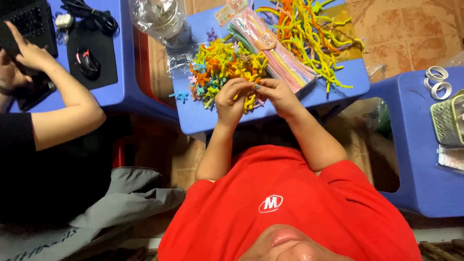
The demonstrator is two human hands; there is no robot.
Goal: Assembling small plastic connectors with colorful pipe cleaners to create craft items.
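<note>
Your blue tabletop (203, 121) fills the middle of the view, with a second blue tabletop (420, 159) off to one side and a third (123, 72) on the other, where another person's hand (29, 50) rests at a black laptop (26, 21) near a black mouse (88, 63). Across the far end of yours sprawls a loose tangle of yellow and orange pipe cleaners (309, 29), beside it a sealed pack of pastel pipe cleaners (273, 48), then the heap of small twisted pipe-cleaner shapes (220, 65). Your left hand (231, 99) and right hand (280, 94) meet just over that heap's near edge, fingers curled in and pinched together on a small yellow pipe-cleaner piece (251, 99), mostly hidden between them.
</note>
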